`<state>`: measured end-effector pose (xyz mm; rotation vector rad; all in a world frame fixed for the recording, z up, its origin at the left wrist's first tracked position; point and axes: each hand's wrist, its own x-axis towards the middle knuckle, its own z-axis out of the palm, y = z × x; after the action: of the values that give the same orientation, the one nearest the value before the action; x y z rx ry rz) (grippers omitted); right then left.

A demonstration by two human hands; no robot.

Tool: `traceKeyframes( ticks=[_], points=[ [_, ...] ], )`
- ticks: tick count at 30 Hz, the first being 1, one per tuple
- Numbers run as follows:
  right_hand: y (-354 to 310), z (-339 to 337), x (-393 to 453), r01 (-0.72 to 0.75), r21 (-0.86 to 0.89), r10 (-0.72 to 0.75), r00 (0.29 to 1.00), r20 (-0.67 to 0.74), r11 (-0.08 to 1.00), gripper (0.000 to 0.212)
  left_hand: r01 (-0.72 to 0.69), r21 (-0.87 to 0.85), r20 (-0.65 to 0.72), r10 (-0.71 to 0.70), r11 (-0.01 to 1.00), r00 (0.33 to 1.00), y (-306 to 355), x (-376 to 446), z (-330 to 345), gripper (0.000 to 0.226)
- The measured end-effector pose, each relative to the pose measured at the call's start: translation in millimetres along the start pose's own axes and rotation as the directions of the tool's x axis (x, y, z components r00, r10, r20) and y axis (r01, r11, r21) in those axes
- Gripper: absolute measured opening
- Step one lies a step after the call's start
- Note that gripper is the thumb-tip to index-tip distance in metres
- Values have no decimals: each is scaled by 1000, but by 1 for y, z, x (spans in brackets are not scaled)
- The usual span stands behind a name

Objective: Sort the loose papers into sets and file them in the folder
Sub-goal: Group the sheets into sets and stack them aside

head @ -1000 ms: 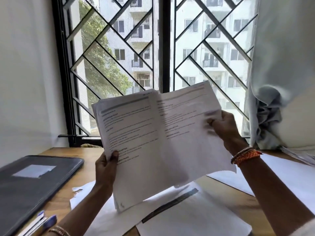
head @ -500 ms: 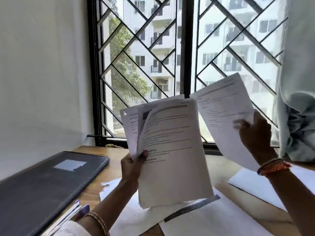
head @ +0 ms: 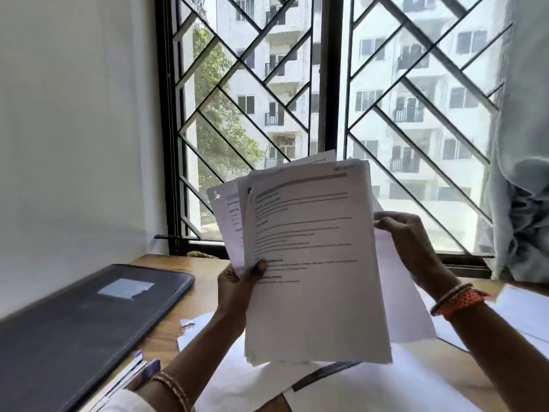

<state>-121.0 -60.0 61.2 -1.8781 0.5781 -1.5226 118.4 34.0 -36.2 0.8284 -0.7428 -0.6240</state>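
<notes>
A person holds a fanned stack of printed papers (head: 315, 263) upright above the middle of the wooden tabletop (head: 205, 281), in front of a grilled window (head: 297, 99). The left hand (head: 237, 289) grips the stack at its lower left edge, thumb pressed on the front sheet and the other fingers curled behind. The right hand (head: 407, 242) pinches a rear sheet (head: 404, 295) at the stack's right edge, its fingers (head: 386, 223) closed on the paper's margin; this sheet juts out to the right behind the others. The dark folder (head: 83, 328) lies closed and flat along the left edge of the tabletop, a pale label (head: 126, 288) on its cover. Further loose sheets (head: 341, 385) lie flat on the near part of the tabletop beneath the held stack, and more white sheets (head: 517, 310) rest toward the right edge. A pale curtain (head: 523, 173) hangs at the far right corner.
</notes>
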Motion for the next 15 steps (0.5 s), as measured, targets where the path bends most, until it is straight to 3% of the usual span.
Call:
traceKeyframes(
  ticks=[3,6,12,15],
  points=[
    [-3,-3,-1,-34,117,30,999,35,993,19,8,-14,9,-8,1000,1000,-1,2,-4,51],
    [-2,-5,-1,22,80,-22,1000,-4,997,9,8,-6,21,-8,1000,1000,-2,0,-4,38],
    [2,-6,2,59,39,-57,998,-33,998,12,-16,0,9,16,1000,1000,-3,0,-4,18],
    [2,-7,2,71,44,-71,997,-4,997,12,-23,-9,19,23,1000,1000,-3,-1,-4,28]
  ],
)
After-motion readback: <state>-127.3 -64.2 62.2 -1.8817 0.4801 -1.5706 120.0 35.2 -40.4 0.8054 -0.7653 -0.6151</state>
